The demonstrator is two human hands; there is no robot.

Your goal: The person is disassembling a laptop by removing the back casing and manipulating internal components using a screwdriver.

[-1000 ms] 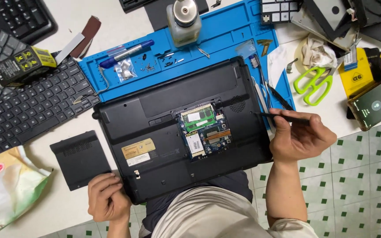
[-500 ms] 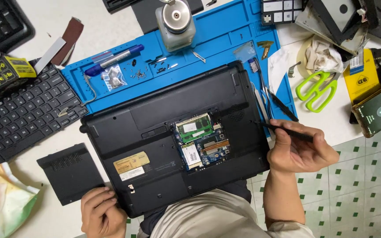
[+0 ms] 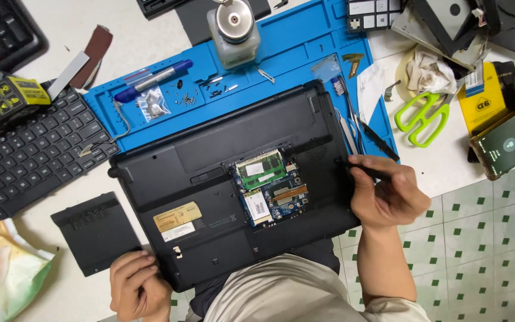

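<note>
Right hand (image 3: 388,197) pinches a thin black tool (image 3: 362,170), tip set on the right edge of the upturned black laptop (image 3: 222,179). Left hand (image 3: 138,286) is curled, fingers pressed on the laptop's near left corner, just beside the removed cover panel (image 3: 96,232). Laptop lies partly on the blue mat (image 3: 305,42), bay open, green memory module (image 3: 261,169) exposed. Judgement: keep the tool square and low on its point, brace the corner firmly, apply gentle pressure so the tip does not skid toward the boards.
</note>
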